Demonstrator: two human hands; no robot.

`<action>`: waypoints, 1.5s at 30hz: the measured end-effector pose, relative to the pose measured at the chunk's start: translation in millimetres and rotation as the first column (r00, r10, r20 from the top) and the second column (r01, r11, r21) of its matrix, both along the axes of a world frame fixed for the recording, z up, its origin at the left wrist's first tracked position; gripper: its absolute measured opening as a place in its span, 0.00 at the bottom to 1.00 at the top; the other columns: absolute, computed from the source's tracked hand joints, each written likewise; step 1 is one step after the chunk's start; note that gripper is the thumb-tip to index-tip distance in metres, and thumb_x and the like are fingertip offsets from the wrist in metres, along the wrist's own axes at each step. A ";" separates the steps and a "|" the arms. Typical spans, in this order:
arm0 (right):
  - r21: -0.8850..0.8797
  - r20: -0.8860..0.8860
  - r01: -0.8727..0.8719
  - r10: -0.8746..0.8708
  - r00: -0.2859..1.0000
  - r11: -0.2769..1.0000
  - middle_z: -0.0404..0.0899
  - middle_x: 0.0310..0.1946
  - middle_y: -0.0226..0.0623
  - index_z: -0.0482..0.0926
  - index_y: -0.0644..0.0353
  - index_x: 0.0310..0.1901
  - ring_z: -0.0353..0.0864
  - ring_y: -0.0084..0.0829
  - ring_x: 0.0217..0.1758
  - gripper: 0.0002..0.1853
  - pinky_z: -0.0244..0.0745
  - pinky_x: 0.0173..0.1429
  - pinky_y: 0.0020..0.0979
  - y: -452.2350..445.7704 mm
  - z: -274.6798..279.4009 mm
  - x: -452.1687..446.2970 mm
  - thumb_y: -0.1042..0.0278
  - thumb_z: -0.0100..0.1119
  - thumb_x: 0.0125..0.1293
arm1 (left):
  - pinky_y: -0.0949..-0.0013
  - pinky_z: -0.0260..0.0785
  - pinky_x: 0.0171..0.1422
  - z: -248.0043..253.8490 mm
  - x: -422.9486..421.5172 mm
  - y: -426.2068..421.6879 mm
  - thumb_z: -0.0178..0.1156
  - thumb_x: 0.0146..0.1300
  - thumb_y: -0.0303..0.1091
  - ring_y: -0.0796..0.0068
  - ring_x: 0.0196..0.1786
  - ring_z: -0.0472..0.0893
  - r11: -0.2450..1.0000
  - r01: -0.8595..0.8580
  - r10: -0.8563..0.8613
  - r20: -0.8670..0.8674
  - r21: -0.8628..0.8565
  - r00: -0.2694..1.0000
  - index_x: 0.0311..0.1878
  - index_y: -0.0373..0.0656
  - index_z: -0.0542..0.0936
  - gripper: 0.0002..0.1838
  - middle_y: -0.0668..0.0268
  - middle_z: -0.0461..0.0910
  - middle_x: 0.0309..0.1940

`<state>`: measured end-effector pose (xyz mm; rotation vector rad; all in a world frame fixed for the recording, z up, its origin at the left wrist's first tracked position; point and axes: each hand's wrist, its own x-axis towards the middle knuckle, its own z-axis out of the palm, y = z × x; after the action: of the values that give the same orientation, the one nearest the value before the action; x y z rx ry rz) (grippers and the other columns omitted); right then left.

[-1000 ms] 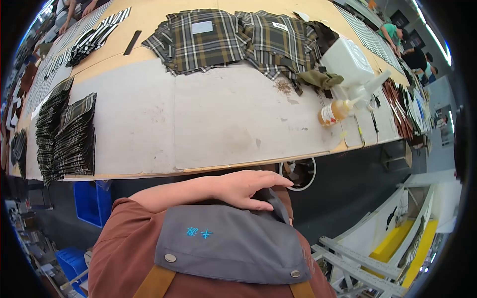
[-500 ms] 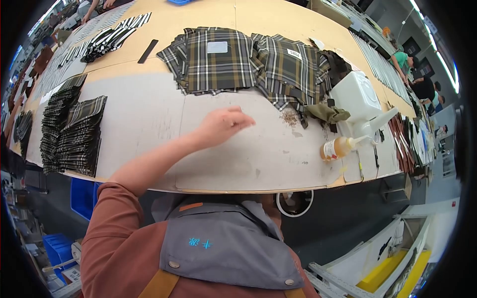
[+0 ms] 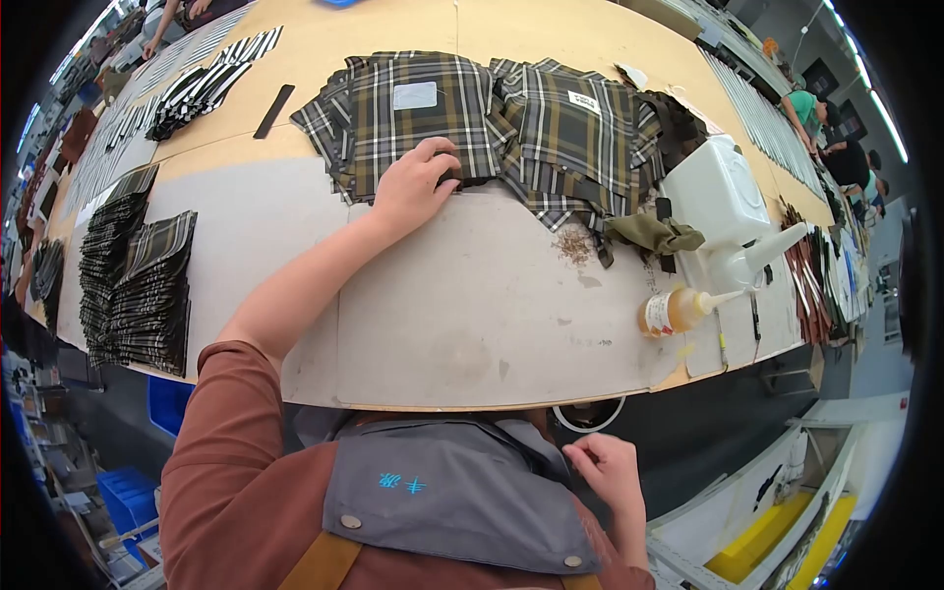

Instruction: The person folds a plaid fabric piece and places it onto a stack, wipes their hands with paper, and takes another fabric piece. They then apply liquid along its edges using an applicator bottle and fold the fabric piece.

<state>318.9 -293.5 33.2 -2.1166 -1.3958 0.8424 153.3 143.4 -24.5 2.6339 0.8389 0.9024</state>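
My left hand (image 3: 418, 185) is at the near edge of the left stack of plaid cloth pieces (image 3: 403, 128). Its fingers are curled over the top piece, which bears a pale label (image 3: 415, 95), and that piece's front edge looks slightly raised. A second plaid stack (image 3: 575, 138) with a small white label (image 3: 584, 101) lies against it on the right. Below the table's front edge, beside my apron (image 3: 452, 482), my right hand (image 3: 605, 467) is closed with fingers curled in; whatever it might hold is hidden.
To the right stand a white plastic container (image 3: 716, 192), a white spouted bottle (image 3: 752, 258) and a bottle of amber liquid (image 3: 674, 313). An olive cloth (image 3: 654, 234) lies beside them. Folded plaid bundles (image 3: 147, 285) sit at left, with a dark strip (image 3: 273, 111) farther back. Other people work around.
My left hand has moved from above the bare board forward and left onto the plaid stack. My right hand has come into view beside my apron.
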 end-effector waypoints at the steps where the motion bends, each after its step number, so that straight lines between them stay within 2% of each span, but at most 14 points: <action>1: 0.168 0.094 -0.109 0.095 0.991 0.980 0.83 0.24 0.35 0.85 0.59 0.31 0.82 0.34 0.26 0.04 0.74 0.33 0.31 13.8 1.3 0.6 0.71 0.72 0.58 | 0.61 0.76 0.53 -2.6 -0.2 2.1 0.68 0.62 0.33 0.61 0.51 0.82 1.000 -0.004 0.004 0.040 -0.002 0.999 0.45 0.43 0.83 0.10 0.69 0.78 0.56; 5: 0.436 0.226 -0.253 0.168 0.960 0.864 0.80 0.21 0.31 0.85 0.56 0.31 0.78 0.31 0.24 0.04 0.71 0.31 0.32 70.1 -3.8 -6.8 0.70 0.73 0.59 | 0.63 0.76 0.52 -1.4 -2.2 12.0 0.65 0.66 0.33 0.62 0.48 0.84 0.989 -0.041 0.055 0.101 -0.140 0.993 0.43 0.40 0.85 0.08 0.67 0.82 0.54; 11: 0.557 0.210 -0.289 0.205 0.956 0.779 0.80 0.24 0.32 0.86 0.56 0.38 0.79 0.34 0.25 0.06 0.72 0.32 0.34 130.6 -18.9 -17.7 0.71 0.73 0.60 | 0.71 0.74 0.53 11.7 -5.3 20.1 0.62 0.71 0.32 0.73 0.46 0.82 0.838 0.005 0.089 0.146 -0.545 0.985 0.47 0.38 0.86 0.09 0.67 0.81 0.56; 15: 0.599 0.212 -0.282 0.191 0.958 0.749 0.81 0.26 0.33 0.86 0.57 0.39 0.79 0.34 0.25 0.05 0.72 0.31 0.32 139.4 -44.0 -18.6 0.72 0.72 0.61 | 0.72 0.73 0.53 9.1 -6.0 18.6 0.62 0.70 0.31 0.74 0.46 0.82 0.809 0.076 0.067 0.219 -0.583 0.973 0.46 0.38 0.85 0.08 0.68 0.80 0.57; 18: 0.548 0.008 -0.048 0.052 0.999 0.835 0.83 0.27 0.35 0.86 0.61 0.40 0.80 0.28 0.26 0.04 0.74 0.33 0.28 137.2 -52.5 -17.1 0.73 0.69 0.65 | 0.68 0.74 0.50 16.5 -5.2 3.8 0.65 0.67 0.28 0.66 0.44 0.83 0.975 -0.010 0.075 0.284 -0.224 0.956 0.45 0.41 0.84 0.05 0.65 0.81 0.52; 21: 0.524 -0.131 0.098 -0.034 0.991 0.846 0.83 0.27 0.32 0.85 0.65 0.43 0.80 0.17 0.27 0.04 0.74 0.33 0.20 133.9 -59.4 -16.2 0.77 0.64 0.70 | 0.61 0.76 0.51 37.8 -17.7 -41.4 0.63 0.66 0.28 0.59 0.44 0.84 0.989 0.073 -0.047 0.198 -0.130 0.979 0.43 0.46 0.84 0.05 0.66 0.83 0.44; 22: 0.525 -0.140 0.100 -0.030 0.990 0.845 0.84 0.28 0.32 0.84 0.66 0.43 0.80 0.17 0.27 0.04 0.74 0.34 0.20 134.2 -56.6 -16.4 0.77 0.63 0.71 | 0.59 0.75 0.47 36.6 -22.2 -57.1 0.64 0.63 0.29 0.61 0.41 0.83 0.994 0.100 -0.105 0.152 0.042 0.983 0.41 0.48 0.85 0.05 0.68 0.82 0.37; 26: 0.537 -0.137 0.081 -0.009 0.991 0.839 0.84 0.28 0.32 0.84 0.66 0.43 0.80 0.17 0.28 0.04 0.74 0.34 0.20 135.0 -57.3 -16.4 0.75 0.63 0.71 | 0.59 0.73 0.41 30.7 -44.8 -123.6 0.68 0.59 0.27 0.61 0.39 0.83 0.977 0.209 -0.209 0.005 0.051 0.978 0.41 0.47 0.86 0.07 0.67 0.82 0.39; 31: 0.557 -0.125 0.082 -0.014 0.992 0.826 0.84 0.28 0.31 0.84 0.65 0.43 0.80 0.16 0.28 0.05 0.74 0.34 0.21 135.1 -60.3 -16.0 0.74 0.63 0.71 | 0.65 0.71 0.41 20.9 -58.6 -174.9 0.67 0.57 0.29 0.71 0.40 0.82 0.960 0.280 -0.280 -0.114 -0.014 0.953 0.44 0.50 0.87 0.11 0.73 0.81 0.37; 37: 0.566 -0.113 0.088 -0.029 0.993 0.819 0.83 0.27 0.30 0.84 0.64 0.43 0.79 0.16 0.28 0.04 0.73 0.34 0.21 131.8 -59.8 -17.8 0.74 0.63 0.72 | 0.67 0.72 0.43 31.0 -71.1 -200.2 0.69 0.62 0.32 0.73 0.40 0.81 0.935 0.339 -0.351 -0.121 -0.107 0.929 0.50 0.49 0.86 0.12 0.71 0.78 0.43; 39: 0.562 -0.092 0.082 -0.037 0.995 0.823 0.84 0.27 0.35 0.85 0.63 0.41 0.83 0.25 0.29 0.03 0.76 0.37 0.26 131.7 -57.4 -18.6 0.73 0.65 0.69 | 0.67 0.74 0.45 34.3 -76.8 -202.3 0.70 0.61 0.28 0.70 0.38 0.80 0.868 0.346 -0.342 0.078 -0.355 0.937 0.54 0.47 0.85 0.17 0.68 0.76 0.44; 41: 0.554 -0.096 0.092 -0.046 0.994 0.828 0.84 0.27 0.36 0.85 0.63 0.41 0.83 0.25 0.29 0.03 0.76 0.37 0.26 132.2 -55.7 -18.4 0.74 0.65 0.69 | 0.69 0.74 0.44 39.4 -78.5 -198.3 0.69 0.62 0.24 0.74 0.37 0.78 0.874 0.352 -0.312 0.168 -0.336 0.935 0.58 0.45 0.84 0.20 0.68 0.76 0.41; 44: 0.547 -0.111 0.085 -0.029 0.993 0.833 0.83 0.27 0.32 0.85 0.64 0.42 0.81 0.20 0.28 0.04 0.75 0.35 0.23 132.7 -58.8 -19.3 0.74 0.64 0.70 | 0.75 0.75 0.51 52.4 -81.9 -197.8 0.63 0.70 0.26 0.83 0.44 0.81 0.346 0.354 0.017 0.383 -0.869 0.924 0.63 0.41 0.81 0.18 0.71 0.81 0.40; 45: 0.570 -0.101 0.065 -0.009 0.995 0.819 0.83 0.26 0.29 0.84 0.65 0.43 0.79 0.16 0.27 0.05 0.74 0.34 0.21 133.7 -58.9 -18.2 0.74 0.63 0.71 | 0.75 0.75 0.51 53.7 -82.1 -196.7 0.63 0.70 0.26 0.83 0.44 0.81 0.337 0.347 0.021 0.375 -0.875 0.927 0.63 0.41 0.81 0.18 0.71 0.81 0.40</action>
<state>300.6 -159.8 -25.7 -1.6073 -1.3405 0.4170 71.2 -53.3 29.1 1.4226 0.6593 0.4908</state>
